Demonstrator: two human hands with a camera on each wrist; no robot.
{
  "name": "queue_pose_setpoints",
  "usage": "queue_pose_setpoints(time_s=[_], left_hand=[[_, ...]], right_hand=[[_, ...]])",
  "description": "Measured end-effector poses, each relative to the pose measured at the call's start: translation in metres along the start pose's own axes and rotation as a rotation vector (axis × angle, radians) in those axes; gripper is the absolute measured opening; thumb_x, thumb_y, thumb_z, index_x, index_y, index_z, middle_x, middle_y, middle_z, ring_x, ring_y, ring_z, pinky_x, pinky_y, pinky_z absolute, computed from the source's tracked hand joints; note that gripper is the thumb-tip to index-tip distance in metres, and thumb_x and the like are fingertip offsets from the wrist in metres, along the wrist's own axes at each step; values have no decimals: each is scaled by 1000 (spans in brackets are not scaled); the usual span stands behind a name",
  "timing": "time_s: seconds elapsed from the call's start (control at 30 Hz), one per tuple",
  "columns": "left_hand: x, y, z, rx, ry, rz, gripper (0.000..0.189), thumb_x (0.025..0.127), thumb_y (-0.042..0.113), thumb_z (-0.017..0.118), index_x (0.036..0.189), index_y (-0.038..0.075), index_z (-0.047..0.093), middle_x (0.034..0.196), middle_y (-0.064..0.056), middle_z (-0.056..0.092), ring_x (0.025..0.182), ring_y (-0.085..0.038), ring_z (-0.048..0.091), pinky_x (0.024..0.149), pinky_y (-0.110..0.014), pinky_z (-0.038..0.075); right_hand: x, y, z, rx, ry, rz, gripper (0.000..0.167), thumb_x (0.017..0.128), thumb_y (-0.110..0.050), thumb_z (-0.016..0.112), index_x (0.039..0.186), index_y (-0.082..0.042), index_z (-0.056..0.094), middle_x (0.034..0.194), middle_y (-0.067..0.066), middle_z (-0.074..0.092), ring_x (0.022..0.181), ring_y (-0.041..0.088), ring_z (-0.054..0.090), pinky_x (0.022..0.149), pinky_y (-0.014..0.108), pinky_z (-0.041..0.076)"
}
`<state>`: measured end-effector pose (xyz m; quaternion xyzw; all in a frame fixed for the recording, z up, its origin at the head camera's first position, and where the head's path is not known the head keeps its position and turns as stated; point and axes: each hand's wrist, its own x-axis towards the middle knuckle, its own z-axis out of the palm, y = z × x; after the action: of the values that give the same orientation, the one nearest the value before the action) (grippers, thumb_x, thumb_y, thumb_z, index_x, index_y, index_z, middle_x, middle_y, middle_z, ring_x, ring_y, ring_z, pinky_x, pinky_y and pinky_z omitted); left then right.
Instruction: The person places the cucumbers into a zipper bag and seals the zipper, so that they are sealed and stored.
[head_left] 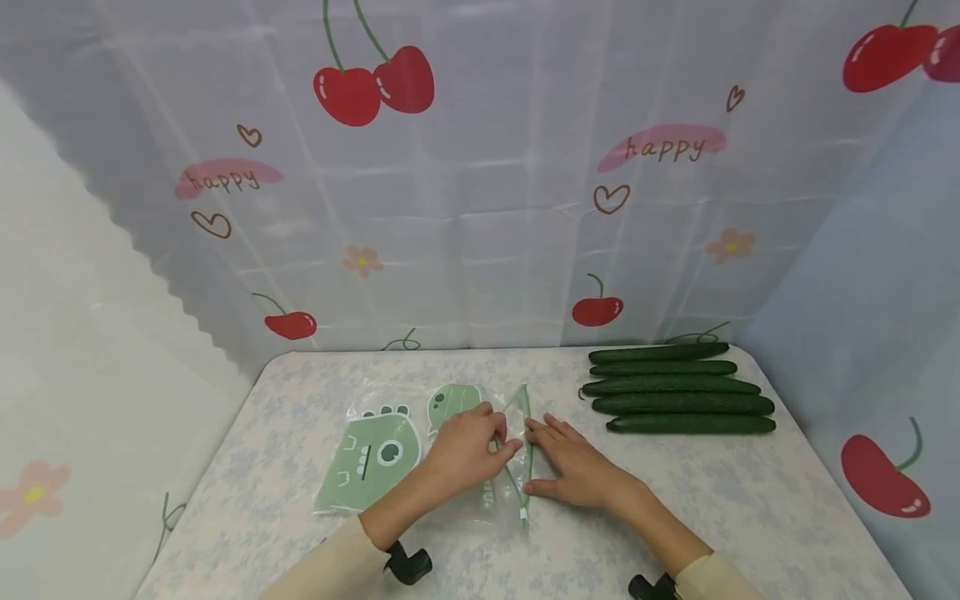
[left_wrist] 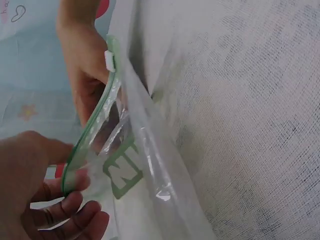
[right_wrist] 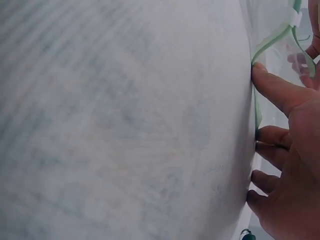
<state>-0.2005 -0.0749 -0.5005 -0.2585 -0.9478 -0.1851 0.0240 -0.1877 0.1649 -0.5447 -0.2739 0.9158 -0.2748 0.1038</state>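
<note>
A clear plastic zip bag (head_left: 367, 467) printed with a green dinosaur lies on the table, its mouth facing right. My left hand (head_left: 468, 446) pinches one green zip strip between thumb and fingers and lifts it, so the mouth gapes. In the left wrist view this raised strip (left_wrist: 95, 120) bows upward, and a white slider (left_wrist: 110, 61) sits at its near end. My right hand (head_left: 573, 471) lies flat with fingers spread, thumb and fingertips pressing the other green strip (right_wrist: 258, 112) against the table.
Several long dark green cucumbers (head_left: 678, 405) lie side by side at the back right of the table. A pale floral cloth (head_left: 585, 550) covers the tabletop. A cherry-patterned curtain (head_left: 480, 250) hangs right behind the back edge, with more sheets at both sides.
</note>
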Motion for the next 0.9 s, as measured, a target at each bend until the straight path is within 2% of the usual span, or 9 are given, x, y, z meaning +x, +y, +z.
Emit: queue_pose_setpoints(time_s=[0.13,0.23,0.33,0.43,0.53,0.63,0.73,0.83,0.9], left_hand=[[-1,-3,-5,53,25,-9,16,98,28,79,87,20,69,91,4,59,66,-7,51,59,-22,43],[-2,-7,-7,8,-15,-3,6,96,12,77,102,13,76,111,-1,62,65,-6,50,59,-20,44],[-4,-13,-8,-33,-71,52,35,95,2,73,129,8,75,148,-6,58,67,-4,54,61,-18,47],[-5,-17,-9,-15,-141,167,55,94,-5,69,146,12,68,171,0,45,88,-8,69,74,-22,56],[-7,-21,-11,49,-199,271,56,95,-7,66,145,18,70,165,6,54,118,-17,72,95,-33,61],[-9,-23,-13,82,-222,284,47,96,-5,65,136,17,76,152,3,67,135,-22,67,111,-39,57],[-9,-24,-16,67,-223,238,47,97,-3,65,141,12,73,156,-5,63,132,-24,68,100,-33,59],[-10,-26,-18,26,-216,198,55,97,-3,66,151,7,63,170,-9,47,106,-19,73,81,-23,54],[-11,-28,-18,5,-209,174,58,98,-2,67,154,5,58,176,-8,37,91,-13,68,74,-20,48]], right_hand=[[2,1,0,-5,-8,8,86,95,-55,78,160,-7,47,174,9,40,167,45,21,134,67,20],[3,0,0,6,-16,11,84,95,-55,79,158,-7,49,175,10,38,167,45,21,134,67,20],[3,1,-1,16,-17,15,84,94,-54,80,157,-7,50,175,11,37,167,45,21,134,67,19],[2,1,-1,23,-17,18,84,94,-53,80,157,-7,50,176,11,36,167,45,20,134,67,17],[2,0,-1,25,-23,13,84,95,-53,80,158,-7,49,176,11,35,167,46,19,134,68,17],[2,0,-1,23,-25,8,84,95,-53,80,157,-6,50,176,12,36,167,46,20,134,68,17],[2,0,-1,19,-22,12,84,94,-52,81,157,-6,49,175,12,38,166,46,21,134,67,18],[3,-1,-1,19,-16,18,84,94,-52,81,157,-7,49,174,12,39,166,46,21,135,67,17],[2,-1,-1,22,-11,22,84,93,-52,82,157,-7,49,174,13,40,166,46,22,135,67,17]])
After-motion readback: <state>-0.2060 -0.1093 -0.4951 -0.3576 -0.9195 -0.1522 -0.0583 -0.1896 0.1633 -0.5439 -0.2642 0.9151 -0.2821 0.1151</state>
